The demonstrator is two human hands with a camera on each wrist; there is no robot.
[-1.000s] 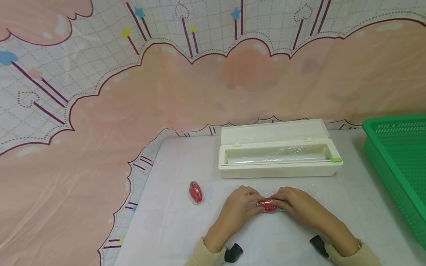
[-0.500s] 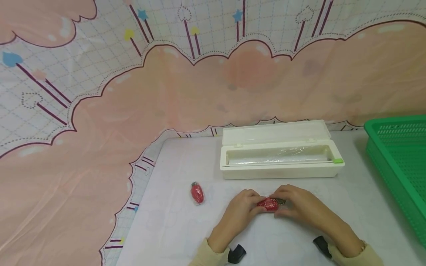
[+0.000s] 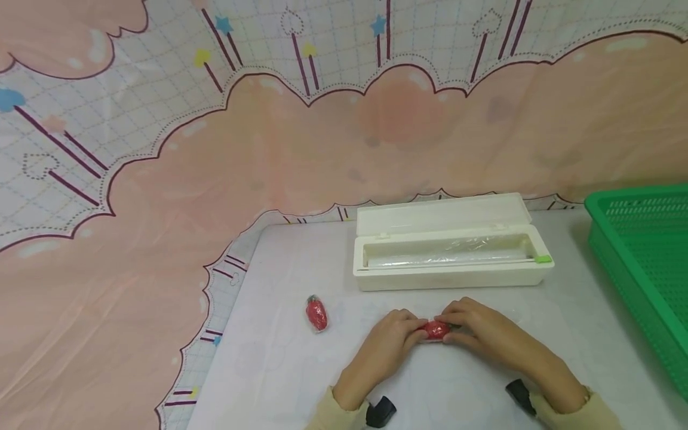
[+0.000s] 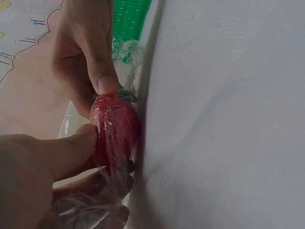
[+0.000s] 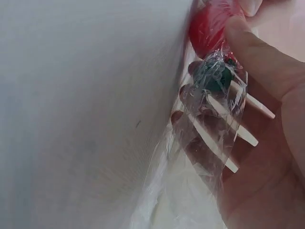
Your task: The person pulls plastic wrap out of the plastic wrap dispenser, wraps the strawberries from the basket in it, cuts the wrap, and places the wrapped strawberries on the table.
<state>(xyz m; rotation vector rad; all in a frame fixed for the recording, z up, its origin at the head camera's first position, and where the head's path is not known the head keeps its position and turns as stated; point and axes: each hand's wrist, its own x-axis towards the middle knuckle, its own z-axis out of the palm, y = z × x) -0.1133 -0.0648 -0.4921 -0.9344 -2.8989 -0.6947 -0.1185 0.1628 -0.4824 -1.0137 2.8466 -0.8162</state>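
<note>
Between both hands, just in front of the white box, lies a red strawberry (image 3: 436,330) with a green top, wrapped in cling film. My left hand (image 3: 388,341) pinches its left end between thumb and fingers. At the other end, by the green top (image 5: 214,76), my right hand (image 3: 486,328) pinches it too. Loose cling film (image 5: 205,138) trails off the green end across the right fingers, and more bunches over the left fingers in the left wrist view. A second wrapped red strawberry (image 3: 316,313) lies on the table to the left, untouched.
A white cling film box (image 3: 451,279) stands behind the hands with its lid (image 3: 443,215) raised and a roll inside. A green basket (image 3: 618,263) stands at the right edge. Patterned cloth (image 3: 322,155) hangs behind the white table (image 3: 269,370).
The strawberry has rolled and shifted slightly between the fingers. Its green end showed half a second ago and is now mostly behind the right fingers. Both hands still hold it.
</note>
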